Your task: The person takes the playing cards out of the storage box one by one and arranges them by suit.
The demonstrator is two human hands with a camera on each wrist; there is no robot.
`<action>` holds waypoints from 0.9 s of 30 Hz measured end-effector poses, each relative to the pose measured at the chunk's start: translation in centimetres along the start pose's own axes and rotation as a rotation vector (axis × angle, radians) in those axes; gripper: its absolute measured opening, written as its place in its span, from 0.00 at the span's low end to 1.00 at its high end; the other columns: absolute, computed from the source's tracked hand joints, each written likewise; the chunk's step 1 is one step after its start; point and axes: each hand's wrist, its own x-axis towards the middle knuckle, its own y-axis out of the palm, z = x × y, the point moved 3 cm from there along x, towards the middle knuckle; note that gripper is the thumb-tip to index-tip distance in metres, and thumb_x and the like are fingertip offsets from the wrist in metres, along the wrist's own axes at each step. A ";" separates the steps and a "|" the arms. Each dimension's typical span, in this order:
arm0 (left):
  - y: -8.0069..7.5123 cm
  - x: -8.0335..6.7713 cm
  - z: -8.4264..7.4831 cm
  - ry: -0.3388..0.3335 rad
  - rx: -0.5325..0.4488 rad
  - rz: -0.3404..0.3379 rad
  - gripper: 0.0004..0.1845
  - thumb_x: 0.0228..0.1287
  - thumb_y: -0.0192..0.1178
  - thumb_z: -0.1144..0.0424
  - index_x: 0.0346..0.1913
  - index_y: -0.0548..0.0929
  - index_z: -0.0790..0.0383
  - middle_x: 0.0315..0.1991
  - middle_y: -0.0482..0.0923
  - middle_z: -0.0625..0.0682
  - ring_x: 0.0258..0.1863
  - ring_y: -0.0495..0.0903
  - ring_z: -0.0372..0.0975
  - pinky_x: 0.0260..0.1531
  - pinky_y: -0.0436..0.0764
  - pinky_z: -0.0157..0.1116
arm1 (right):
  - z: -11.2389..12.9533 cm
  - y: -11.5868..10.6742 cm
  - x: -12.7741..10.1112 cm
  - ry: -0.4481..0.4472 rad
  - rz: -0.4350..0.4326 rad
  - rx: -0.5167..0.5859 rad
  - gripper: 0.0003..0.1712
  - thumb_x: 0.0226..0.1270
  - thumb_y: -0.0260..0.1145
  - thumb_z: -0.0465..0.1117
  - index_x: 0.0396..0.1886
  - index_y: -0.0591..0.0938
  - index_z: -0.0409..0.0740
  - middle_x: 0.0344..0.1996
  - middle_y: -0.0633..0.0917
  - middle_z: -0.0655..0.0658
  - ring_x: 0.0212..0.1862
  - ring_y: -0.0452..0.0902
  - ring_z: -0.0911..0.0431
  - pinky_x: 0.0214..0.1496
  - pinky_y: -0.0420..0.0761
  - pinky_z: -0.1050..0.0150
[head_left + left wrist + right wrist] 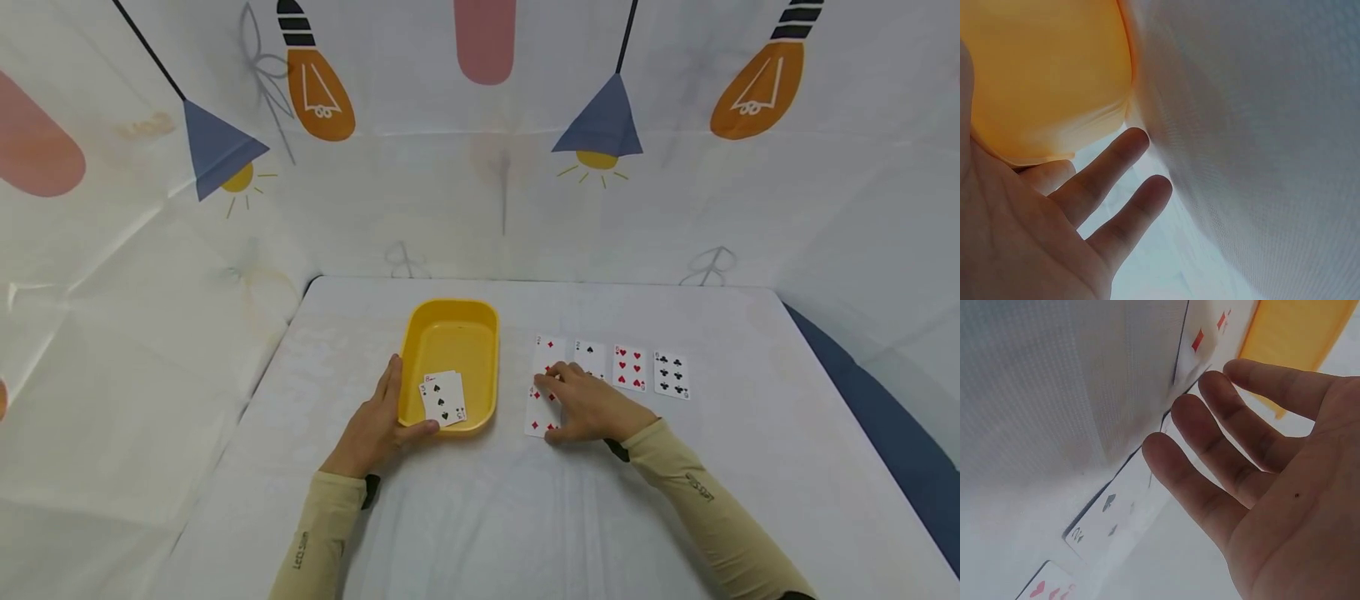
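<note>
A yellow plastic tray (411, 350) sits on the table, with a spade playing card (447, 400) on top of another card inside it. My left hand (375, 425) grips the tray's near left corner, thumb at the near rim and fingers along the left side. In the left wrist view two fingers stretch free below the tray. My right hand (592, 404) reaches over two diamond cards, the two of diamonds (545, 354) and a nearer diamond card (538, 417). Its fingertips (1159, 450) are loosely bent right at the cards, and the thumb lies by the nearer card's edge.
To the right, in a row, lie the two of spades (589, 354), the six of hearts (629, 367) and the six of clubs (672, 375). A white cloth covers the table (480, 517). A white sheet printed with lamps (495, 192) hangs behind and at the sides.
</note>
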 end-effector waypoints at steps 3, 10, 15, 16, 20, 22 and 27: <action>0.0 0.0 0.1 0.003 -0.001 0.001 0.72 0.52 0.70 0.29 0.82 0.31 0.56 0.83 0.39 0.56 0.48 0.78 0.55 0.62 0.73 0.52 | 0.0 0.0 0.1 0.002 -0.005 0.009 0.47 0.53 0.78 0.55 0.70 0.73 0.42 0.61 0.74 0.40 0.58 0.71 0.46 0.56 0.79 0.47; 0.0 0.0 0.1 0.000 -0.002 -0.003 0.72 0.51 0.69 0.28 0.82 0.32 0.56 0.82 0.40 0.57 0.49 0.78 0.56 0.63 0.72 0.53 | 0.3 -1.0 1.0 -0.061 -0.097 0.049 0.45 0.57 0.77 0.53 0.72 0.72 0.41 0.60 0.75 0.41 0.58 0.72 0.46 0.57 0.80 0.50; 0.1 0.0 0.1 0.010 0.004 0.001 0.72 0.52 0.69 0.29 0.82 0.31 0.57 0.82 0.40 0.57 0.49 0.78 0.56 0.63 0.72 0.53 | 1.1 -2.1 2.0 -0.093 -0.169 0.083 0.42 0.60 0.75 0.52 0.71 0.72 0.41 0.62 0.75 0.41 0.63 0.70 0.46 0.62 0.77 0.49; 0.1 0.0 0.1 0.016 0.006 0.000 0.72 0.52 0.69 0.29 0.82 0.31 0.58 0.82 0.40 0.58 0.48 0.78 0.56 0.63 0.72 0.53 | 1.3 -2.3 2.1 -0.095 -0.175 0.081 0.42 0.61 0.75 0.53 0.71 0.72 0.42 0.62 0.75 0.42 0.64 0.70 0.47 0.62 0.77 0.49; 0.1 0.0 0.1 0.019 0.007 -0.001 0.71 0.53 0.70 0.30 0.82 0.31 0.58 0.82 0.40 0.58 0.46 0.78 0.55 0.63 0.72 0.53 | 2.1 -2.8 2.9 -0.105 -0.197 0.073 0.42 0.61 0.74 0.54 0.71 0.73 0.43 0.63 0.75 0.43 0.63 0.70 0.49 0.63 0.77 0.51; 0.1 0.0 0.1 0.024 0.008 -0.002 0.71 0.53 0.70 0.30 0.82 0.31 0.59 0.82 0.40 0.59 0.45 0.78 0.55 0.62 0.73 0.54 | 2.4 -3.0 3.3 -0.120 -0.211 0.071 0.42 0.62 0.74 0.54 0.72 0.73 0.43 0.63 0.75 0.43 0.62 0.70 0.49 0.63 0.76 0.51; 0.2 0.0 0.2 0.030 0.014 -0.006 0.71 0.53 0.69 0.30 0.82 0.32 0.59 0.82 0.41 0.59 0.45 0.79 0.55 0.61 0.74 0.53 | 3.2 -3.5 4.5 -0.175 -0.240 0.078 0.41 0.63 0.74 0.54 0.72 0.73 0.44 0.64 0.75 0.43 0.62 0.69 0.51 0.64 0.76 0.54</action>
